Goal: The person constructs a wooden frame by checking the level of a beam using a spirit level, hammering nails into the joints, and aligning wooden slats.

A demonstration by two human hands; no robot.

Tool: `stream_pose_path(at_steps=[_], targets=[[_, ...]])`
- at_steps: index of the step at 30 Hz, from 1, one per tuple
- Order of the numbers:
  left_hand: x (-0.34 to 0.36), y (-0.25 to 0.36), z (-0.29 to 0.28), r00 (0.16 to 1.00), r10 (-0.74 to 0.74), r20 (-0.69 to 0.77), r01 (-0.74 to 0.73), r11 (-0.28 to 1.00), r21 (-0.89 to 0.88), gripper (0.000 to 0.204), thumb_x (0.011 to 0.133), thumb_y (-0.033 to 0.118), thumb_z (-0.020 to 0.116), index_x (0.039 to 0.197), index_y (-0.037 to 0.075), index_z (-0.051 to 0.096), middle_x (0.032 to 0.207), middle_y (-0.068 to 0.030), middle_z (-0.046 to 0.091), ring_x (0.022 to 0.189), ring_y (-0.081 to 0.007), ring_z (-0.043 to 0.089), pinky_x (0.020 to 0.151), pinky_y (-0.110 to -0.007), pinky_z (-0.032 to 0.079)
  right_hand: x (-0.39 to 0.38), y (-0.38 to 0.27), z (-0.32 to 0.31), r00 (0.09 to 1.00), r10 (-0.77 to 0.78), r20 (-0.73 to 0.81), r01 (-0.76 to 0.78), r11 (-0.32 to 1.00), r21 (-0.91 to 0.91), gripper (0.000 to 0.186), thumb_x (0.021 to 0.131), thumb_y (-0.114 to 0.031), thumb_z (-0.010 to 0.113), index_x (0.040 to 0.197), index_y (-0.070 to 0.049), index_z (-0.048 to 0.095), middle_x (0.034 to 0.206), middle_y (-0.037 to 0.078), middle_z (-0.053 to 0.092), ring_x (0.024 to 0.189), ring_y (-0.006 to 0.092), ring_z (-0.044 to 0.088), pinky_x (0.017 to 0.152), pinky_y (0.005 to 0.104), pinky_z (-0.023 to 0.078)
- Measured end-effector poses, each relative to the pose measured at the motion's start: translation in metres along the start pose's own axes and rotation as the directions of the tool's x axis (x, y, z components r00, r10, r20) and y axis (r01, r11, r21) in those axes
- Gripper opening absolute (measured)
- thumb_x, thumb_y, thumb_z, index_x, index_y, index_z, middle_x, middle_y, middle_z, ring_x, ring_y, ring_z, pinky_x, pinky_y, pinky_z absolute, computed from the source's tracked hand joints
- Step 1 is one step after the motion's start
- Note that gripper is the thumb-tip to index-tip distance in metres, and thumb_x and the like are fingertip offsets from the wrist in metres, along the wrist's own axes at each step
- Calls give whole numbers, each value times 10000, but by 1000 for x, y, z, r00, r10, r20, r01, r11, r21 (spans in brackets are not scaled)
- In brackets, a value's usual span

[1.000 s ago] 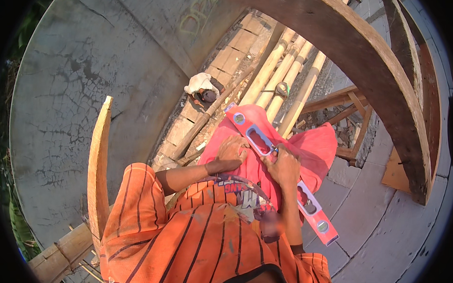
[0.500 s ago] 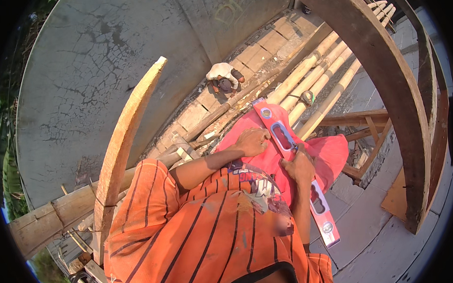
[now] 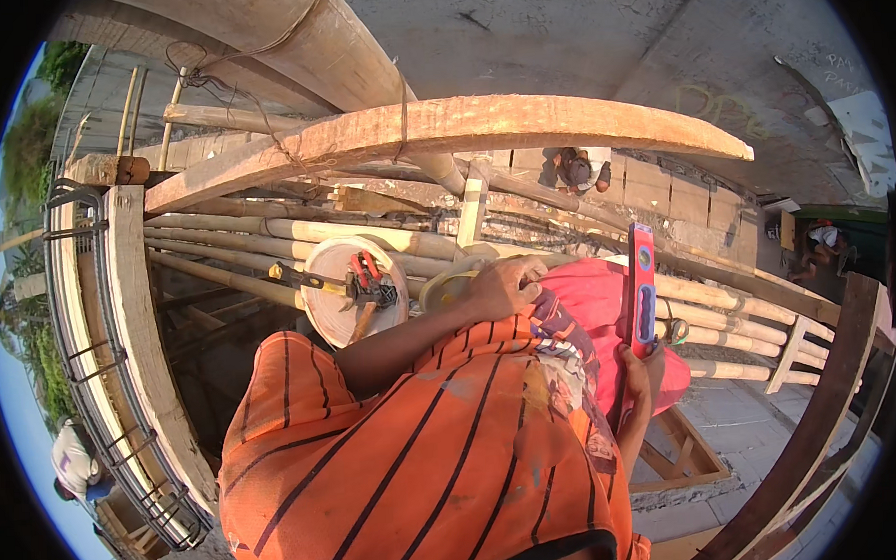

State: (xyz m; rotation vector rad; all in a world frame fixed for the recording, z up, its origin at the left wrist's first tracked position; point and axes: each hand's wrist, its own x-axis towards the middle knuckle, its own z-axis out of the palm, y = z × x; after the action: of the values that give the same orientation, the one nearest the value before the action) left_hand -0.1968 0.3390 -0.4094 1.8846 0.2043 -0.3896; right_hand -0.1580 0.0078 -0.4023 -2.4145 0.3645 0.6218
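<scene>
My right hand (image 3: 644, 370) is wrapped around a long red spirit level (image 3: 642, 283) beside my right leg. The level's upper half, with its round vial and oval grip slot, rises above the fist; its lower part is mostly hidden by my hand and forearm. Over my lap, my left hand (image 3: 505, 288) rests with curled fingers near my left knee, and whatever may be inside them is hidden. Just left of that arm stands a round pale bucket (image 3: 318, 314). In it are red-handled pliers (image 3: 369, 279), a yellow-and-black handled tool (image 3: 310, 277) and a wooden handle (image 3: 363, 322).
A curved timber (image 3: 443, 127) crosses ahead; another curved timber (image 3: 818, 415) stands at right. Bamboo poles (image 3: 726, 315) run below me. At left are a wooden post (image 3: 138, 291) and a rebar cage (image 3: 85, 342). Co-workers appear below (image 3: 580, 169), far right (image 3: 824, 242) and lower left (image 3: 77, 459).
The view has swung left, bringing the bucket of tools and rebar cage into sight. The level, slanted before, now points nearly straight ahead, still in my right hand. My left hand stays curled.
</scene>
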Motion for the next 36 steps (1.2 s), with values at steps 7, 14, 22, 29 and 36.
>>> stream_pose_path(at_steps=[7, 14, 22, 29, 36], targets=[[-74, -113, -109, 538, -197, -820, 83, 980, -182, 121, 895, 71, 598, 975, 1, 655, 787, -62, 656, 691, -105, 597, 632, -269, 478, 29, 16, 1, 993, -101, 60, 98, 994, 43, 858, 726, -319, 785, 1332, 149, 398, 1236, 259, 571, 1149, 298, 560, 974, 375, 431], [-174, -225, -162, 61, -566, -822, 59, 825, -563, 126, 871, 31, 559, 962, -24, 625, 845, -87, 658, 689, -137, 610, 611, -261, 480, 48, 52, 16, 993, -121, 10, 121, 991, -57, 781, 745, -358, 782, 1220, 186, 483, 1158, 268, 593, 1070, 287, 574, 918, 400, 438], [-125, -81, -213, -526, 110, -843, 37, 994, 106, 188, 828, -41, 594, 992, -30, 504, 965, -112, 495, 873, -214, 529, 839, -333, 427, 36, 57, 19, 994, -94, -59, 93, 996, -7, 692, 739, -343, 780, 1181, 127, 528, 1050, 211, 635, 945, 274, 607, 814, 375, 475], [-53, 192, -152, -185, 879, -439, -821, 107, 561, 154, 949, 202, 488, 1094, 152, 491, 957, -30, 537, 877, -197, 502, 776, -370, 372, 17, 22, 12, 988, 106, -110, -104, 994, 21, 570, 685, -359, 784, 1040, 35, 575, 802, 150, 618, 761, 297, 610, 678, 390, 468], [42, 350, 51, -17, 996, 85, -987, -3, -162, 206, 834, 222, 692, 983, 113, 603, 876, -62, 654, 804, -252, 607, 710, -393, 480, -10, 17, 11, 973, 195, -126, -185, 979, 84, 596, 715, -390, 687, 1173, -33, 550, 1103, 187, 653, 1009, 349, 648, 844, 471, 509]])
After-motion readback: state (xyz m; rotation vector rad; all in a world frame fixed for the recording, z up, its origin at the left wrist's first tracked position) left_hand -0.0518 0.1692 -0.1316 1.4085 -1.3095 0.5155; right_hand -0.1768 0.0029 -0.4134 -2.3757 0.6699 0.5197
